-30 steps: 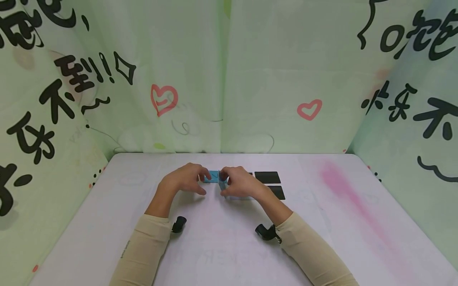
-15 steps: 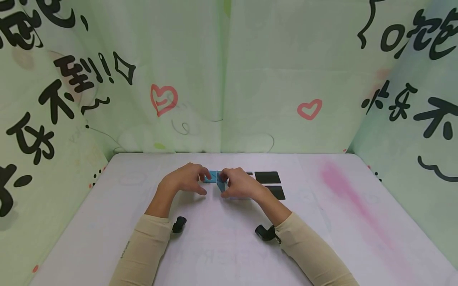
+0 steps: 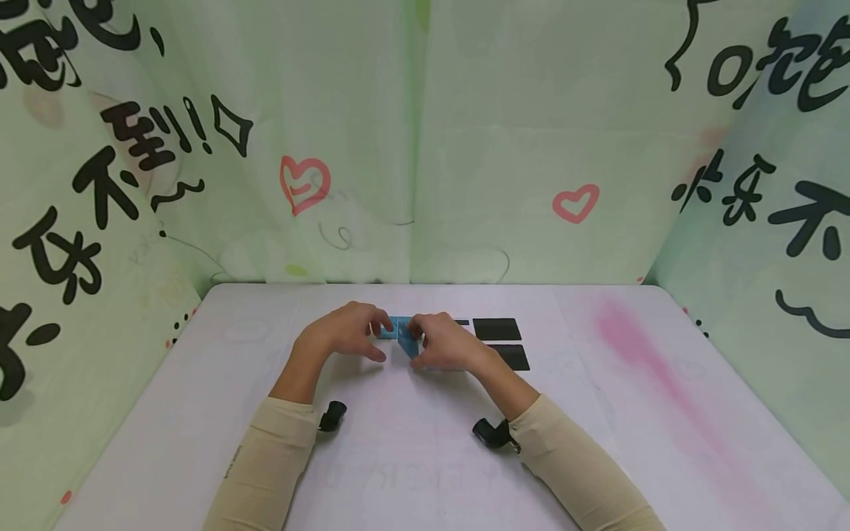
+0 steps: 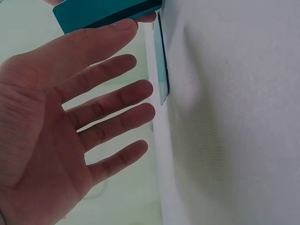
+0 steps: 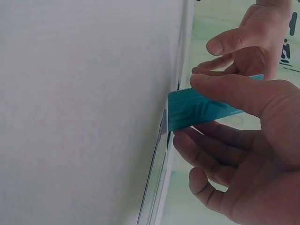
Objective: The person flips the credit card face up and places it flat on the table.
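My right hand point(image 3: 446, 341) pinches a blue card point(image 3: 407, 341) between thumb and fingers, tipped up on its edge at the table. In the right wrist view, the thumb crosses the face of this card point(image 5: 201, 110), which bears a darker printed mark. A second blue card point(image 3: 387, 329) lies flat behind the left fingertips, partly hidden. My left hand point(image 3: 347, 332) hovers beside it with relaxed, spread fingers and holds nothing. The left wrist view shows this palm point(image 4: 61, 140) facing in, its fingertips close to the flat card point(image 4: 162, 70).
Two black cards point(image 3: 494, 330) point(image 3: 514, 358) lie to the right of my right hand, with another dark edge point(image 3: 462, 322) partly covered by it. The white table point(image 3: 398, 457) has a pink smear at right. Printed curtains point(image 3: 505, 147) enclose its back and sides.
The blue card in my right hand has tilted over to the left, showing more of its face and covering more of the flat card. Both hands have hardly moved.
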A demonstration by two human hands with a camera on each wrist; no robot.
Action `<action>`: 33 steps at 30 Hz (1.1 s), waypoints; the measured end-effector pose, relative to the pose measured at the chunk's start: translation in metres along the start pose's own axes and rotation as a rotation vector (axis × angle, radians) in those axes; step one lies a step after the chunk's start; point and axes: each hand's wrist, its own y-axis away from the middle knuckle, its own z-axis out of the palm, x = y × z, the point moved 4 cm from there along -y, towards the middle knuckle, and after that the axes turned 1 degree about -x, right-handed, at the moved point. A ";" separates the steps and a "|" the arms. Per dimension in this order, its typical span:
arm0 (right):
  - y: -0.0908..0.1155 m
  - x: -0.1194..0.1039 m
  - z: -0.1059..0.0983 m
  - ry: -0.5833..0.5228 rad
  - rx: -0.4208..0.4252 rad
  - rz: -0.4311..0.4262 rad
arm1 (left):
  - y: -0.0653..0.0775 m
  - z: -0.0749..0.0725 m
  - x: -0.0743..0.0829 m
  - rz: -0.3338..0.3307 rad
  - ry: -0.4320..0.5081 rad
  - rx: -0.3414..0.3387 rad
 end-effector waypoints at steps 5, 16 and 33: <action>0.000 0.000 0.001 0.008 0.004 -0.011 | 0.000 0.000 0.000 0.008 -0.006 0.007; -0.002 -0.001 0.002 0.012 0.001 -0.030 | 0.001 -0.003 0.004 0.023 -0.016 0.022; -0.002 -0.003 0.002 0.086 0.012 -0.062 | 0.002 -0.003 0.007 0.065 -0.008 0.028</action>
